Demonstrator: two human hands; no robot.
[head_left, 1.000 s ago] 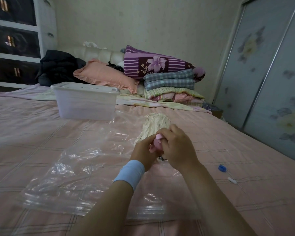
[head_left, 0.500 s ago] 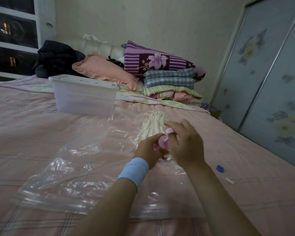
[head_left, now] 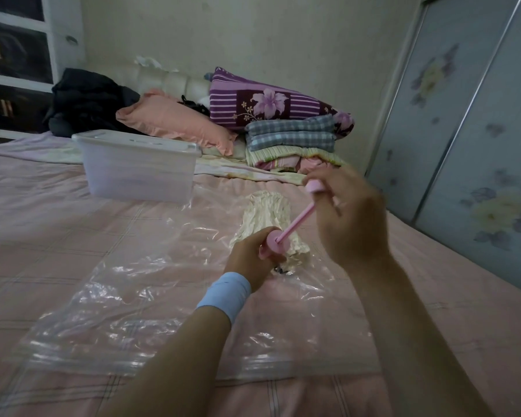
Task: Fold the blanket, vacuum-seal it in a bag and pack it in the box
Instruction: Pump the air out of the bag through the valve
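Observation:
A clear vacuum bag point(head_left: 151, 299) lies flat on the pink bed, and a shrunken cream blanket point(head_left: 266, 215) sits inside its far end. My left hand point(head_left: 248, 257) grips the barrel of a small pink hand pump point(head_left: 275, 240) standing on the bag. My right hand point(head_left: 348, 215) holds the pump's handle point(head_left: 315, 186), lifted well above the barrel, with the thin pink rod point(head_left: 298, 219) drawn out between them. A translucent plastic box point(head_left: 139, 167) with its lid on stands farther back on the bed.
Pillows and a stack of folded bedding point(head_left: 289, 136) sit at the head of the bed, with dark clothes point(head_left: 88, 103) to their left. A sliding wardrobe point(head_left: 469, 139) runs along the right side. The pink checked bedsheet point(head_left: 42, 236) spreads around the bag.
My right hand has risen up and to the right, pulling the pump handle out so the rod shows. My left hand stays on the barrel. The view has shifted left and down.

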